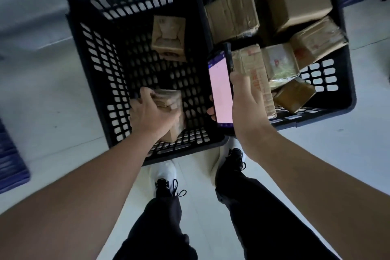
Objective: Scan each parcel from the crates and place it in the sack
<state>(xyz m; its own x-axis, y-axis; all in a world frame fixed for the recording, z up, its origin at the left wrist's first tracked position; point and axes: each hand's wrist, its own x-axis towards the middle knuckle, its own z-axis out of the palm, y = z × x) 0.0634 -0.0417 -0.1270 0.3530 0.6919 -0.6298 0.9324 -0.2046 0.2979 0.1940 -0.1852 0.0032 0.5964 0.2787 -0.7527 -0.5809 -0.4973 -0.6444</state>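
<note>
The left hand (155, 115) grips a parcel (172, 112) in the near-empty crate (101, 59) for scanning, while the right hand (242, 95) clasps the scanner (220, 91).

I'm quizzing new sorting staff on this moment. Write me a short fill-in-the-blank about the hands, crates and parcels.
1. The left hand grips a parcel in the left crate, where ____ other parcel lies.
2. The scanner is held in the ____.
3. Most parcels lie in the ____.
Missing: one; right hand; right crate.
</note>
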